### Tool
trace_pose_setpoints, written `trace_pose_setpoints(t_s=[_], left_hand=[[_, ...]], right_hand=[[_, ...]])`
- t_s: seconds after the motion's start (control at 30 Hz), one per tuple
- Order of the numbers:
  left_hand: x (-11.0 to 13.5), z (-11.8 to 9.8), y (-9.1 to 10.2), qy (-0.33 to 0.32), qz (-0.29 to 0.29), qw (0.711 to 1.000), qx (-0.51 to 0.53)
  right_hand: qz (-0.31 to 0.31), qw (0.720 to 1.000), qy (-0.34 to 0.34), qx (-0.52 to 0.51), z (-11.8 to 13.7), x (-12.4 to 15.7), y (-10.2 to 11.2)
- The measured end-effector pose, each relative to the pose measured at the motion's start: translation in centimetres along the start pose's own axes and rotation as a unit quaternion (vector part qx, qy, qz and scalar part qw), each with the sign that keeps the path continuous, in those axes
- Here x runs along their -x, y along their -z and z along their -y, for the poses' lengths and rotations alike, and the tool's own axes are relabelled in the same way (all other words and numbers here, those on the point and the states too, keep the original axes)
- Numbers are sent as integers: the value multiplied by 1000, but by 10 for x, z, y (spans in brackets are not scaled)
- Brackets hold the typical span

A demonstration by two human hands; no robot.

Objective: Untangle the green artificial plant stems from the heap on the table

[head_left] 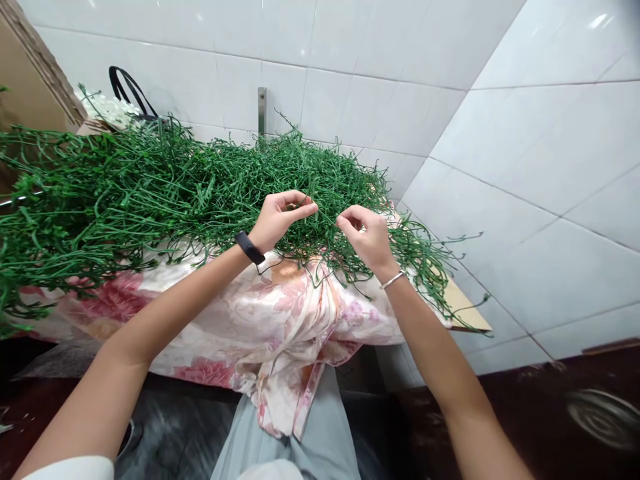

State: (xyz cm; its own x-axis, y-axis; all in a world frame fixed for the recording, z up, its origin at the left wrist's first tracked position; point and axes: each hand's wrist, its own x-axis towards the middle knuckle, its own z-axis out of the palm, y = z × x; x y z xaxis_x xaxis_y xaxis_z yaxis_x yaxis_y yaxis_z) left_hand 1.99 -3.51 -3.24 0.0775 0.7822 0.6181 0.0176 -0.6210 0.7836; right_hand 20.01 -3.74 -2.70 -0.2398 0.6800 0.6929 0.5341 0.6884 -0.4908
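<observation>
A big heap of thin green artificial stems (pixel 150 187) lies across a table covered by a floral pink cloth (pixel 270 320). My left hand (pixel 280 217), with a black band at the wrist, has its fingers curled in a pinch on green stems at the near edge of the heap. My right hand (pixel 367 237), with a silver bracelet, is a short way to the right of it, fingers also curled on thin stems. Both hands reach over the cloth's front edge.
White tiled walls stand behind and to the right. A black bag handle (pixel 131 93) and white flowers (pixel 107 107) show behind the heap at the left, next to a brown board (pixel 30 80). The table corner (pixel 470 313) juts out at right. Dark floor lies below.
</observation>
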Motion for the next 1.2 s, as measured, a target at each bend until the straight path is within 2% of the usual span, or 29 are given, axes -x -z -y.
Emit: trace_pose_setpoints(t_s=[0.07, 0.27, 0.33, 0.47, 0.6, 0.67, 0.8, 0.9, 1.03, 1.2], left_hand=[[-2, 2, 1, 23, -16, 999, 40], [-6, 4, 3, 56, -77, 988, 125], [-7, 4, 3, 62, -93, 984, 141], [-7, 3, 4, 80, -102, 980, 153], [-6, 2, 3, 110, -78, 978, 159], [-4, 1, 1, 124, -58, 977, 164], [2, -5, -5, 140, 16, 976, 169], [6, -8, -8, 146, 68, 972, 173], [9, -6, -12, 168, 94, 965, 178], [10, -2, -14, 172, 101, 961, 193]], right_hand=[[-29, 998, 16, 45, -1, -1, 3], [-115, 991, -27, 66, -6, -3, 6], [-102, 991, -16, 85, -8, -3, 7], [-30, 985, 27, 167, -11, 0, 8], [-87, 977, 49, 187, -10, 1, 8], [-119, 974, 84, 172, -8, 2, 5], [-118, 951, 181, 223, -2, 6, -2], [-125, 922, 218, 294, -2, 10, -6], [-124, 904, 224, 343, -4, 13, -9], [-147, 904, 203, 347, -3, 15, -9]])
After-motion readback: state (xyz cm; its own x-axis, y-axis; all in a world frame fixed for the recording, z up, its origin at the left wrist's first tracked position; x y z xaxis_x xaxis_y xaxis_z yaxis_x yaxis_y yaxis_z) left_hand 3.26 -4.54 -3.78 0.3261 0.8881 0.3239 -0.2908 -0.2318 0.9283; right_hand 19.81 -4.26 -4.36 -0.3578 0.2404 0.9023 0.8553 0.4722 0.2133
